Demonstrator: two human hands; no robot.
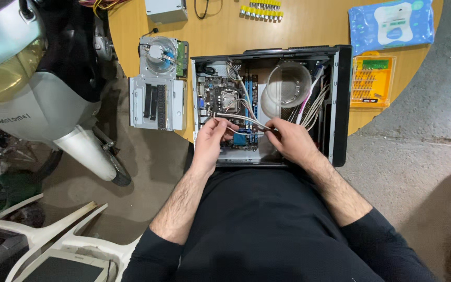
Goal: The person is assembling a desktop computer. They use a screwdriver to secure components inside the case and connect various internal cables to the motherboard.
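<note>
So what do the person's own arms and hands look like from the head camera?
Both hands are bare: no gloves, rings or watch visible on the left hand or the right hand. The forearms are bare and hairy. Black long sleeves are pushed up to around the elbows, matching the black top.

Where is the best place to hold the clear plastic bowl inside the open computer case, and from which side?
Probably grip the clear plastic bowl by its round rim, coming from above: it sits upright with its mouth open, and cables crowd its right side.
</note>
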